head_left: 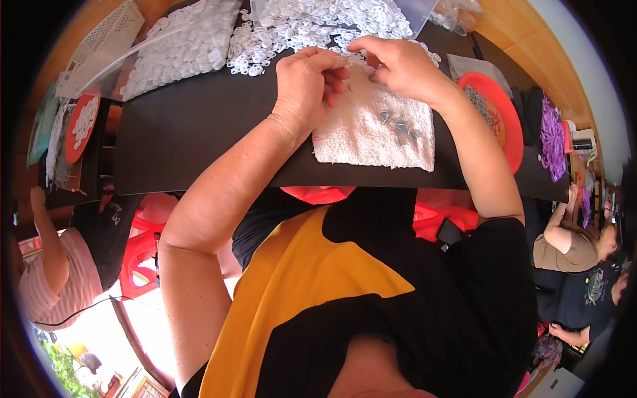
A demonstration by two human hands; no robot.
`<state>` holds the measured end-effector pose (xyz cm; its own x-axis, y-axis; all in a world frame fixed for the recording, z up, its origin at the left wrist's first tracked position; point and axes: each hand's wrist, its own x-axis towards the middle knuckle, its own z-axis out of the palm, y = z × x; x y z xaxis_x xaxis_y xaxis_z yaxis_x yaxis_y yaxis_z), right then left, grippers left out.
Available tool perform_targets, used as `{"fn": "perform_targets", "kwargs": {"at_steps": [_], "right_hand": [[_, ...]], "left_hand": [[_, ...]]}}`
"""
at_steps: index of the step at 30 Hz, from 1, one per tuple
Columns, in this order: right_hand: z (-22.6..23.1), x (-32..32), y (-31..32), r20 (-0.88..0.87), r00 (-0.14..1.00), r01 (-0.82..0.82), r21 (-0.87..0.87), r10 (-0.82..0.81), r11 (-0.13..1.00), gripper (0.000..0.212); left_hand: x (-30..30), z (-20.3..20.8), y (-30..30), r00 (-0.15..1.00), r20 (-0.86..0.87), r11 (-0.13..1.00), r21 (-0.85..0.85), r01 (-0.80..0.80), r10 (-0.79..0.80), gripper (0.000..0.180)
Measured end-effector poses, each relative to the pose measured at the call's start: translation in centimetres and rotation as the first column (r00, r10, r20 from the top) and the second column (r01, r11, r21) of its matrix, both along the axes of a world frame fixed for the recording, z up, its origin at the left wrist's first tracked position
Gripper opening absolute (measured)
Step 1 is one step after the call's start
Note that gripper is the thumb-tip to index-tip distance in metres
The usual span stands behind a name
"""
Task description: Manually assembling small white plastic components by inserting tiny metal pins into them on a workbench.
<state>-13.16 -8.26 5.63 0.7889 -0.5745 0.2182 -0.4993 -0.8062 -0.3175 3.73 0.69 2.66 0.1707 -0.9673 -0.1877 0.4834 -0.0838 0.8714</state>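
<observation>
Far left of my hands I see a round orange tray [82, 126] of white pieces; nearer, a heap of white plastic rings [292, 26] lies just beyond my fingers on the black table mat [192, 132]; my left hand [308, 83] is curled shut, fingertips pinched, on what I cannot tell; just beside it my right hand [398, 63] pinches something tiny, too small to name; below both lies a white towel [371, 132] carrying small grey metal parts [398, 126]; right of them, an orange dish [494, 116].
</observation>
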Motion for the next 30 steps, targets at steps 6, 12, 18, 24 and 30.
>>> {"fn": "perform_targets", "kwargs": {"at_steps": [6, 12, 18, 24, 30], "right_hand": [[-0.8, -1.5, -0.5, 0.030, 0.999, 0.021, -0.186, -0.016, 0.982, 0.016], [-2.5, -0.3, 0.6, 0.020, 0.999, 0.033, -0.323, -0.028, 0.946, 0.011], [-0.3, -0.5, 0.9, 0.464, 0.814, -0.014, 0.618, -0.350, 0.786, 0.014], [0.7, 0.3, 2.4, 0.500, 0.745, -0.083, 0.726, -0.441, 0.683, 0.015], [0.5, 0.2, 2.3, 0.489, 0.757, -0.093, 0.738, -0.434, 0.669, 0.016]], "left_hand": [[0.0, 0.0, 0.0, 1.000, 0.002, 1.000, 0.003, 0.009, -0.009, 0.009], [0.0, 0.2, 0.0, 1.000, 0.008, 1.000, 0.003, 0.009, -0.009, 0.009], [-0.1, 0.7, -0.1, 0.999, -0.033, 0.996, -0.079, -0.033, 0.031, 0.007], [0.0, 0.9, -0.1, 0.997, -0.067, 0.993, -0.117, -0.034, 0.026, 0.005], [-0.1, 0.9, -0.2, 0.999, -0.045, 0.993, -0.120, -0.013, 0.008, 0.005]]}}
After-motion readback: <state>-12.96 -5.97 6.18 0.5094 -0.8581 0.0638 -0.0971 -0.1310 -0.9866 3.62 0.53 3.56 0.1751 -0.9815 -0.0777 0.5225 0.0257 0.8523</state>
